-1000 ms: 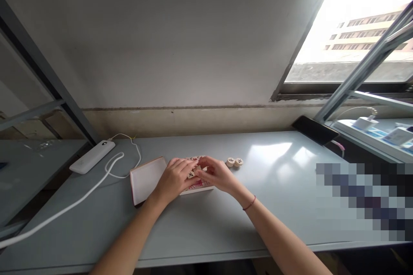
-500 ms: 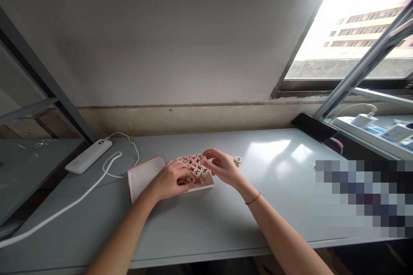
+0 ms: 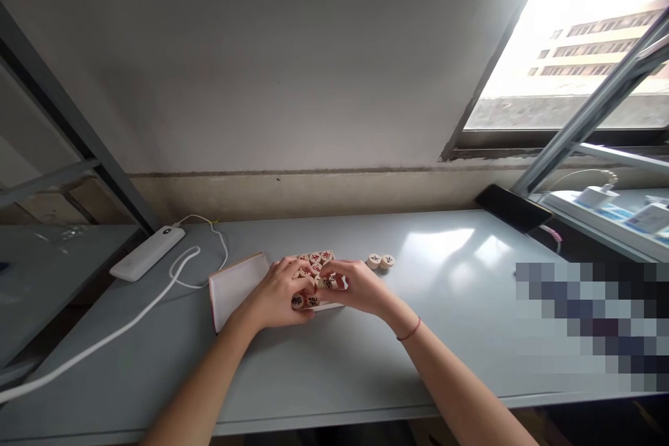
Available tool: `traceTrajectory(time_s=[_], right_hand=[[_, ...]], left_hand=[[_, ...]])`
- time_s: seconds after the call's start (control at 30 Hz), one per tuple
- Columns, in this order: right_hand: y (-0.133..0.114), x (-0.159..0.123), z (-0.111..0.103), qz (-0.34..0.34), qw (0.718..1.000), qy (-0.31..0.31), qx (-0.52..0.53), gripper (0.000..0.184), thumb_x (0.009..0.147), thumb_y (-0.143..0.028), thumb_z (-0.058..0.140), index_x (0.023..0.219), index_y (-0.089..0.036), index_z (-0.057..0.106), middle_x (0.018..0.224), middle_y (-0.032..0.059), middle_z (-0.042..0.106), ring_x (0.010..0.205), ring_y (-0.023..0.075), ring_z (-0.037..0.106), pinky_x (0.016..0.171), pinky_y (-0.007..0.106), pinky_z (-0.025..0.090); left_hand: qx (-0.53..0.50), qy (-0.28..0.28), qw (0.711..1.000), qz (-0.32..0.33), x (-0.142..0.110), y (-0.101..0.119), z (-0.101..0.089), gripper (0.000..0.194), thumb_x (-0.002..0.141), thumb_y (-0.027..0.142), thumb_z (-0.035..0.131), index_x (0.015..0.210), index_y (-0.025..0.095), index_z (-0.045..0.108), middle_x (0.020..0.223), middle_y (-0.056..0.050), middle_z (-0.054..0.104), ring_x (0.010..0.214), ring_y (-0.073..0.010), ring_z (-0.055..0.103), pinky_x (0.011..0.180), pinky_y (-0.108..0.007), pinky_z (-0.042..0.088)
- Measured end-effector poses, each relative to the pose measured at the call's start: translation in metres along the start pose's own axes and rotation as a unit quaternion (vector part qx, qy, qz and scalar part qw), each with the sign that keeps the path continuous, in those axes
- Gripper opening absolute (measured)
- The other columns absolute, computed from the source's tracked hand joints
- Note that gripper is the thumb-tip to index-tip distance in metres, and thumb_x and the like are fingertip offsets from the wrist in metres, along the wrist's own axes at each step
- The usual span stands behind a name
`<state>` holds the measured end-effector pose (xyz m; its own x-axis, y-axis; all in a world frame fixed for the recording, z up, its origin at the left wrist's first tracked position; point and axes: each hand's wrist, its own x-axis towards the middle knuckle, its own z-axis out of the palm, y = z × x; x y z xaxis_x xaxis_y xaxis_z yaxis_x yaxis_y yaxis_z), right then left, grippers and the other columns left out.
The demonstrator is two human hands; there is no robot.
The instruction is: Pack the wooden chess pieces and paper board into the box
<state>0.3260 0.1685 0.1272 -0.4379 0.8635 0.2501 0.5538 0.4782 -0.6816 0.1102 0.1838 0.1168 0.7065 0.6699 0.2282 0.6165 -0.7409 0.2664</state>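
A shallow box (image 3: 327, 306) holds rows of round wooden Chinese chess pieces (image 3: 315, 258), marked in red and black characters. My left hand (image 3: 279, 293) curls over its left side, fingers and thumb wrapped round black-marked pieces at the front; some fingertips are hidden. From the right, my right hand (image 3: 360, 286) pinches a black-marked Chinese chess piece (image 3: 328, 283) between thumb and fingers, over the front of the box. The fingertips of both hands nearly meet there. Two loose pieces (image 3: 380, 261) sit side by side on the desk beyond my right hand.
An open box lid (image 3: 235, 284) rests left of the box. Farther left are a white power bank (image 3: 147, 253) and its white cable (image 3: 115, 331). At the back right a dark phone (image 3: 512, 208) leans by a metal post. The grey desk's front edge (image 3: 324, 424) runs below my arms.
My right hand has moved left and toward me, and now pinches a piece. Two black-marked pieces show by my left thumb. The loose pieces on the desk are now uncovered.
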Motion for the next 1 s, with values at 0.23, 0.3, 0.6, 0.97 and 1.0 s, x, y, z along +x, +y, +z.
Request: traceTrajectory(time_s=[0.23, 0.3, 0.6, 0.97, 1.0], right_hand=[[0.000, 0.000, 0.008, -0.059, 0.989, -0.060, -0.122, 0.025, 0.078, -0.042, 0.068, 0.094, -0.023, 0.067, 0.087, 0.0032, 0.066, 0.065, 0.0129, 0.056, 0.056, 0.022, 0.036], [-0.002, -0.001, 0.008, -0.060, 0.987, -0.069, -0.135, 0.018, 0.079, -0.039, 0.066, 0.086, -0.023, 0.068, 0.082, 0.0023, 0.066, 0.064, 0.0127, 0.056, 0.056, 0.022, 0.037], [-0.004, -0.003, 0.012, -0.093, 0.991, -0.052, -0.077, 0.011, 0.080, -0.022, 0.061, 0.080, -0.024, 0.072, 0.085, 0.0011, 0.068, 0.069, 0.0117, 0.060, 0.064, 0.022, 0.046], [0.014, -0.001, -0.018, -0.001, 0.991, 0.086, -0.098, 0.020, 0.089, -0.025, 0.048, 0.091, -0.021, 0.068, 0.097, 0.0052, 0.067, 0.057, 0.0096, 0.055, 0.062, 0.024, 0.046], [0.021, -0.001, -0.025, 0.039, 0.987, 0.095, -0.127, 0.020, 0.087, -0.025, 0.049, 0.097, -0.022, 0.067, 0.104, 0.0058, 0.065, 0.054, 0.0088, 0.054, 0.062, 0.025, 0.046]], left_hand=[[0.039, -0.010, 0.998, -0.041, -0.004, -0.009, 0.006, 0.079, 0.056, 0.048, 0.080, 0.126, 0.031, 0.047, 0.138, -0.009, 0.038, 0.129, -0.0344, 0.031, 0.104, -0.053, 0.031], [0.037, -0.015, 0.998, -0.041, -0.004, -0.010, 0.007, 0.081, 0.057, 0.048, 0.079, 0.129, 0.033, 0.045, 0.139, -0.008, 0.037, 0.129, -0.0345, 0.030, 0.105, -0.053, 0.030], [0.016, -0.003, 0.999, -0.028, -0.003, -0.009, 0.007, 0.075, 0.062, 0.047, 0.077, 0.129, 0.035, 0.047, 0.137, -0.006, 0.040, 0.127, -0.0319, 0.033, 0.105, -0.048, 0.032], [0.020, 0.011, 1.000, 0.014, 0.001, 0.001, 0.007, 0.049, 0.069, 0.043, 0.073, 0.116, 0.035, 0.060, 0.137, -0.006, 0.040, 0.127, -0.0323, 0.035, 0.104, -0.048, 0.032], [0.022, 0.011, 1.000, 0.018, 0.001, 0.004, 0.007, 0.042, 0.071, 0.042, 0.071, 0.112, 0.034, 0.063, 0.136, -0.006, 0.041, 0.127, -0.0322, 0.035, 0.103, -0.048, 0.033]])
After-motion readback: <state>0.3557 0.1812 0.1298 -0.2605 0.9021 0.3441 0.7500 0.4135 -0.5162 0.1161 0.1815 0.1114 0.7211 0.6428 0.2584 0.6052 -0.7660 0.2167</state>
